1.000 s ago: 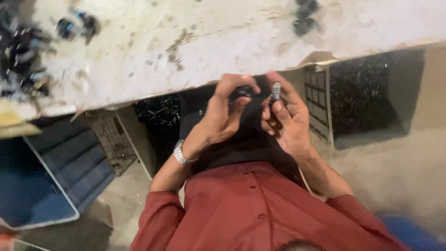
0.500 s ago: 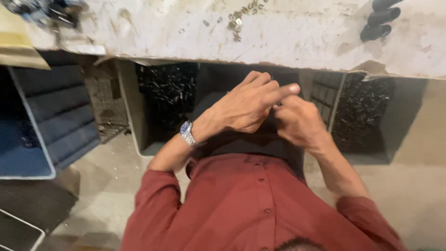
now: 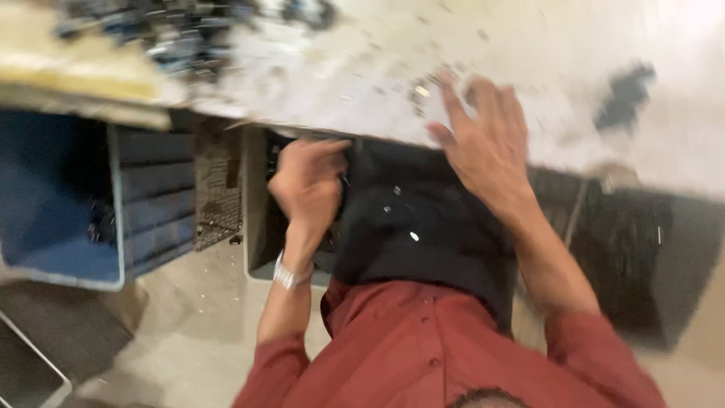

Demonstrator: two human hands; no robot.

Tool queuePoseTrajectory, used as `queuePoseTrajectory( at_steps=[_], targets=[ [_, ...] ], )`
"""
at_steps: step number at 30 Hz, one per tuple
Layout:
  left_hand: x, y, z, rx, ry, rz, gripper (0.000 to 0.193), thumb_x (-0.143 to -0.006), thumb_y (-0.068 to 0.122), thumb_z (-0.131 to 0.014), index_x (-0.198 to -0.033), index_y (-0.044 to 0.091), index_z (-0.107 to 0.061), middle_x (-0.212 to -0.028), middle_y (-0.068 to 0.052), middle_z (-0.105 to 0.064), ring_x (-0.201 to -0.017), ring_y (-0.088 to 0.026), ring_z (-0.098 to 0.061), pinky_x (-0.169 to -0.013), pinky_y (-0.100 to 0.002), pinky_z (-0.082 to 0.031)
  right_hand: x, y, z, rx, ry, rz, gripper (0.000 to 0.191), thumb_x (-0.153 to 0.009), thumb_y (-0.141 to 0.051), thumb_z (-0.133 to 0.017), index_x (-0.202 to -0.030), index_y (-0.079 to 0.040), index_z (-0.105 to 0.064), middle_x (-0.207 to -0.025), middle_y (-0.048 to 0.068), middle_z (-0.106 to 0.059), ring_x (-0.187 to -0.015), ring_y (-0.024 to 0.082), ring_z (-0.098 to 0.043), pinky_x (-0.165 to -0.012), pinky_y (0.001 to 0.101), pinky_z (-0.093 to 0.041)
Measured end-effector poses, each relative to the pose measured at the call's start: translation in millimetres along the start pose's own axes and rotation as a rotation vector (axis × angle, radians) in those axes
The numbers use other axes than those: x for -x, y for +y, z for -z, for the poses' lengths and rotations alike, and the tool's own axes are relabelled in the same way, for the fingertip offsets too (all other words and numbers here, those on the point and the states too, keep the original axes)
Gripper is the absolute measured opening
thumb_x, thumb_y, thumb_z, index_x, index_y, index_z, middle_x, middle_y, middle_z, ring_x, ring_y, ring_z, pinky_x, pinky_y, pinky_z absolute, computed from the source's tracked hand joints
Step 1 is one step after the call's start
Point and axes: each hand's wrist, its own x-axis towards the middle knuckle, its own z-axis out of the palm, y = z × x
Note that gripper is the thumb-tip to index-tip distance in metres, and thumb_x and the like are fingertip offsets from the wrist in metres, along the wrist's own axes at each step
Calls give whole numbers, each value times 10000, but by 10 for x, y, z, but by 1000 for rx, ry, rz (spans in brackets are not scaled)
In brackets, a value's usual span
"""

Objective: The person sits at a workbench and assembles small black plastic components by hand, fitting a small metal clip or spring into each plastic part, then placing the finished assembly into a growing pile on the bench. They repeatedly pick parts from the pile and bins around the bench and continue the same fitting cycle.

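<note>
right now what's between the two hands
In the head view, the dark cloth over the person's lap, with a few small pale bits on it, lies between the left hand and the right hand, below the white table's edge.

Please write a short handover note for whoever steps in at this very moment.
Right hand: open, fingers spread over a scatter of small metal bits at the edge of the white worktable; blur hides any contact.
Left hand: curled just below the table edge over the lap; cannot tell whether it holds anything.
Dark parts pile: far left of the table.
Done: nothing certain. Left: unclear.
</note>
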Motion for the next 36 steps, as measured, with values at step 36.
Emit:
queuePoseTrajectory(
  at_steps=[36],
  targets=[
    [234,524,-445,-62,-78,-675,267,-950,72,-749,-1195,-3,-673,-1069,-76,-682,-1014,-251,-672,-945,-381,-565,490,-430,27,-1220,343,-351,56,-1096,80,-676,-1084,71,-622,-1177,166,-682,-988,133,-674,-842,229,-585]
  ],
)
